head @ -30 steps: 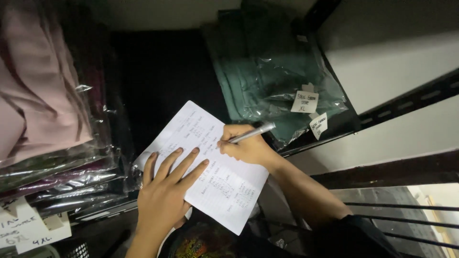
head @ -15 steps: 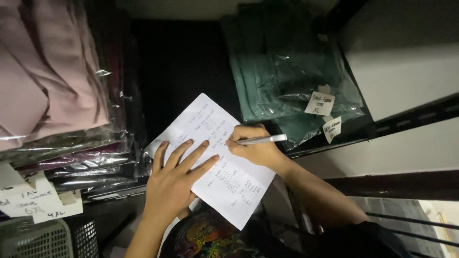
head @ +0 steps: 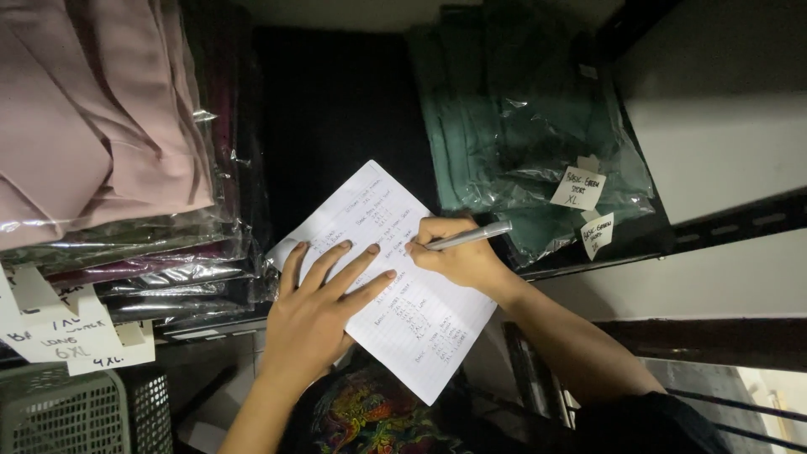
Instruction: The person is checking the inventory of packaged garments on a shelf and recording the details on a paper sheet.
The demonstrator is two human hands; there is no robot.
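Observation:
A white sheet of paper (head: 437, 328) with handwritten lines lies slanted in front of a dark shelf. My left hand (head: 315, 315) lies flat on its left part, fingers spread, pressing it down. My right hand (head: 458, 256) grips a silver pen (head: 471, 236) with its tip on the paper near the sheet's middle. The pen's far end points right, toward the green stack.
Folded pink and dark garments in clear bags (head: 109, 160) are stacked on the left, with paper tags (head: 71, 336) below. Green bagged garments (head: 525, 134) with two small tags (head: 578, 188) sit on the right shelf (head: 731, 223). A grey plastic basket (head: 59, 412) stands at bottom left.
The view has shifted so the shelves sit further right and closer. Both hands stay on the paper, and the pen has tilted flatter while its tip remains on the sheet.

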